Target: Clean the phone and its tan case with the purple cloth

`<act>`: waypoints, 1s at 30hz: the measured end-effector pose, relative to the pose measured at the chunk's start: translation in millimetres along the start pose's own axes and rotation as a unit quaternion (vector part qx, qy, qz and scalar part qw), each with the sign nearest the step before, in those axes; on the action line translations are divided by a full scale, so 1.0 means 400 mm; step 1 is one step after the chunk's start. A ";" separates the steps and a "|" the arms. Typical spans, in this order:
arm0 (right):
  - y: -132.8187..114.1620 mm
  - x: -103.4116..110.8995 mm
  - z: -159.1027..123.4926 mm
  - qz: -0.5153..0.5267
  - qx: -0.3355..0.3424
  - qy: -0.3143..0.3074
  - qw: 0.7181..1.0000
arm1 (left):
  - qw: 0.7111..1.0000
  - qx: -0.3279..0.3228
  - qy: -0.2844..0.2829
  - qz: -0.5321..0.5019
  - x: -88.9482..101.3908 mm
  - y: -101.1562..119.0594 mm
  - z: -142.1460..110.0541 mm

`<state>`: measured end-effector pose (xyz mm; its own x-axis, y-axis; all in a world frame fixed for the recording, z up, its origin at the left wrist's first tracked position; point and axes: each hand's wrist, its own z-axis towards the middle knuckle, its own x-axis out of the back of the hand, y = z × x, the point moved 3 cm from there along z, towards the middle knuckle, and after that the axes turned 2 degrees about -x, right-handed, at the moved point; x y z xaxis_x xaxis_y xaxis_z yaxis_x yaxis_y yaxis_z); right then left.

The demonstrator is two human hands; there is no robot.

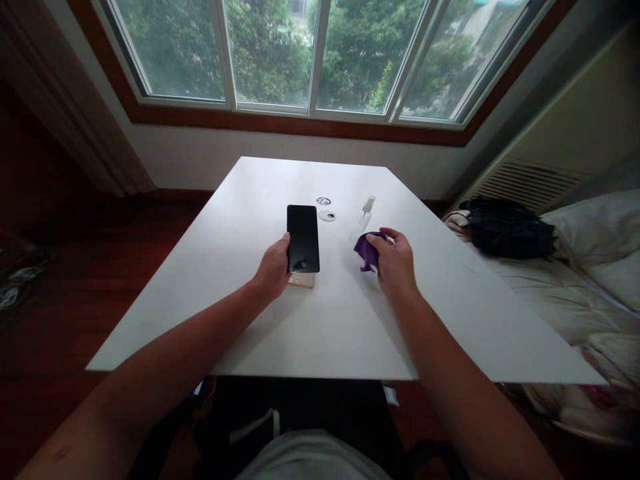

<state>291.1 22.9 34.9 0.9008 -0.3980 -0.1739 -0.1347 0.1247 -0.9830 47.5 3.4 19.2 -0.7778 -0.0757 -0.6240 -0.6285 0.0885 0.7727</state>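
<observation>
A black-screened smartphone (303,239) is held up over the table by my left hand (273,268), which grips its left edge with the thumb at the side. Below the phone's lower end shows part of a pinkish, flat thing (302,279), perhaps a phone case; the rest of it is hidden. My right hand (396,261) pinches a crumpled purple cloth (367,253) between thumb and fingers, to the right of the phone. Just beyond the cloth stands a clear spray bottle (365,212) with a whitish cap.
Two small round objects (327,216) lie behind the phone on the white table (280,333). Past the table's far edge is a wall with a window (310,60). To the right, a dark bag (510,227) rests on pale bedding (530,293).
</observation>
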 end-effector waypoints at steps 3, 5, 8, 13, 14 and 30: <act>0.008 0.023 0.025 -0.085 0.063 0.040 0.994 | 1.000 0.015 -0.001 0.011 -0.003 -0.008 -0.007; 0.005 0.012 0.010 -0.083 0.090 0.017 0.992 | 1.000 0.020 -0.014 0.015 -0.010 -0.015 -0.014; -0.014 -0.038 -0.050 -0.025 0.087 -0.110 0.990 | 0.999 0.022 -0.038 0.004 -0.022 -0.023 -0.023; -0.026 -0.118 -0.154 0.002 0.021 -0.328 0.944 | 0.996 0.071 -0.054 0.025 -0.037 -0.024 -0.040; -0.023 -0.121 -0.159 -0.001 0.029 -0.322 0.946 | 0.994 0.086 -0.056 0.031 -0.040 -0.023 -0.042; 0.053 -0.130 -0.165 -0.165 -0.095 -0.351 0.917 | 0.991 -0.051 0.012 0.123 -0.028 -0.016 -0.050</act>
<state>214.1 -13.8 19.4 0.9406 0.3050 0.1494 0.1832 -0.0851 -0.9794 60.3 -16.2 23.6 -0.9063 -0.0884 -0.4133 -0.4155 0.0071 0.9096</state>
